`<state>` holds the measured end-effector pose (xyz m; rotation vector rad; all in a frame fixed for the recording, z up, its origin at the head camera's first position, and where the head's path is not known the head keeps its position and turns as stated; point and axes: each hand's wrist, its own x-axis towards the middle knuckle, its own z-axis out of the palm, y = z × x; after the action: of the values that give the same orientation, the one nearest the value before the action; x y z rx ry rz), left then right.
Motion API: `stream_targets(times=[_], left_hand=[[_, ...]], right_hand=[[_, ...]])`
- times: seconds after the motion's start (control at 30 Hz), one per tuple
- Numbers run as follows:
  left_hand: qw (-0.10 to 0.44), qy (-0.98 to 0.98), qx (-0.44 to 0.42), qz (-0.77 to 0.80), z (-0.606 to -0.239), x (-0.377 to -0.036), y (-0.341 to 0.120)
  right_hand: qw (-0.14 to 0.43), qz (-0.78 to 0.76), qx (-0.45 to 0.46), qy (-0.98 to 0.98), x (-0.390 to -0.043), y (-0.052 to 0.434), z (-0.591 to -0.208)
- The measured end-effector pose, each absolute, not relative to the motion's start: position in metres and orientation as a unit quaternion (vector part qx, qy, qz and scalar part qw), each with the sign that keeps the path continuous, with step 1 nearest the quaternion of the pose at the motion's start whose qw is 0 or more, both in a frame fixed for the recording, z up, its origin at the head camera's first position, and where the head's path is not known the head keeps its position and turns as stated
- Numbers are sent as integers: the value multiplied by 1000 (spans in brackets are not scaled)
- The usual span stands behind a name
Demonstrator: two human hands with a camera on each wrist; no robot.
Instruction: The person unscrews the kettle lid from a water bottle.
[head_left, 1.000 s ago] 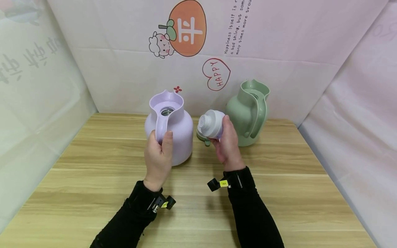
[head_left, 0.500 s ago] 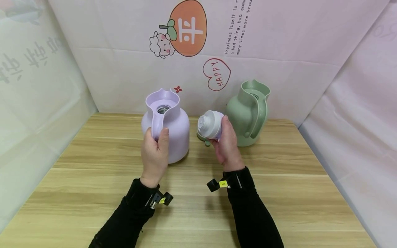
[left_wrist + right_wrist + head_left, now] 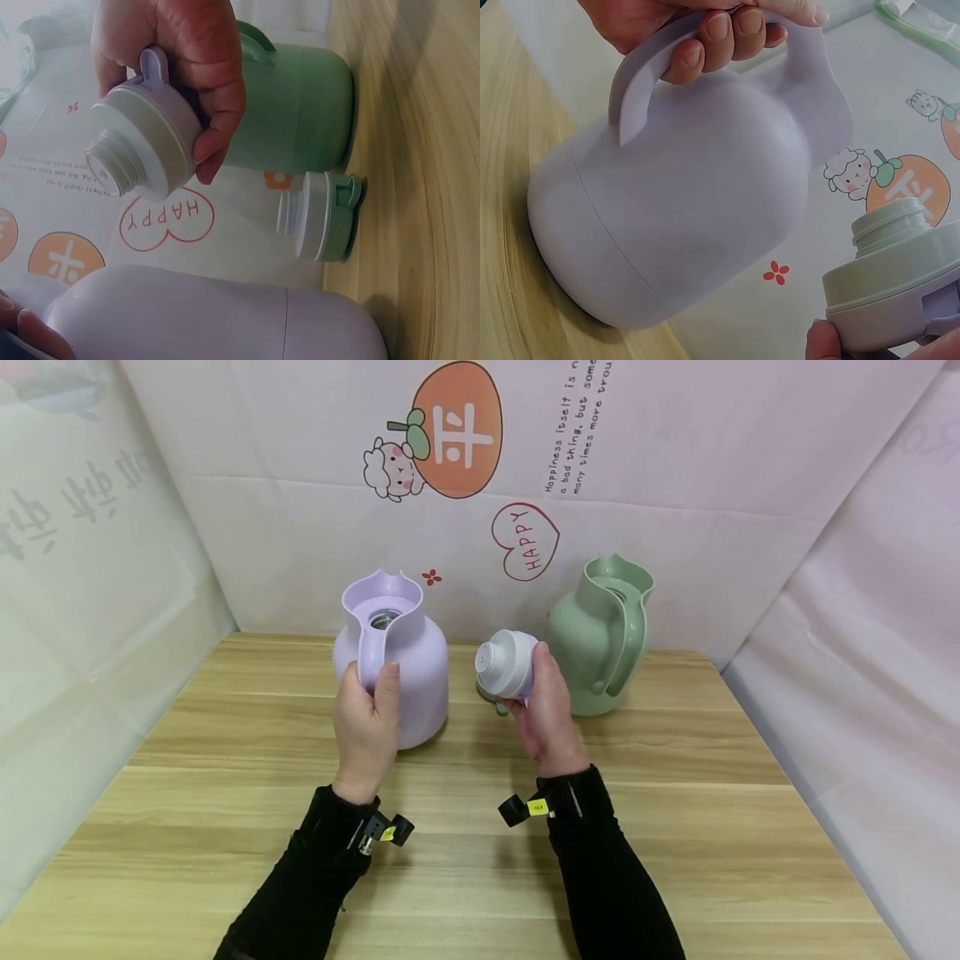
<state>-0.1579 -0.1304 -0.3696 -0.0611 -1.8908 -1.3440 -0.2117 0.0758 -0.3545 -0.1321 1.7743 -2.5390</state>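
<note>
My left hand (image 3: 367,727) grips the handle of a lilac thermos jug (image 3: 420,685), fingers wrapped round it in the right wrist view. The jug stands roughly upright with its mouth uncovered; whether its base touches the table I cannot tell. To its right, my right hand (image 3: 549,714) holds a lilac-and-white screw stopper (image 3: 510,664) in the air, tilted, with its threaded end towards the jug. Behind the stopper a green thermos jug (image 3: 592,647) stands without a stopper. Its green-and-white stopper (image 3: 319,217) sits on the table, mostly hidden in the head view.
The wooden table (image 3: 480,877) ends at a printed cloth backdrop (image 3: 300,543) close behind both jugs. Cloth also hangs along the left and right sides. Each wrist carries a small black camera.
My left hand has shifted the lilac jug to the left and slightly towards the back. The right hand with its stopper has hardly moved.
</note>
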Motion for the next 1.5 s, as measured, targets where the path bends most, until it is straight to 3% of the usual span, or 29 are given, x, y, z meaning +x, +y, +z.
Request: stream_targets(times=[1.5], left_hand=[[331,-779,37,-532,-359,-171,-169]], right_hand=[[27,-809,-52,585,-209,67,-360]])
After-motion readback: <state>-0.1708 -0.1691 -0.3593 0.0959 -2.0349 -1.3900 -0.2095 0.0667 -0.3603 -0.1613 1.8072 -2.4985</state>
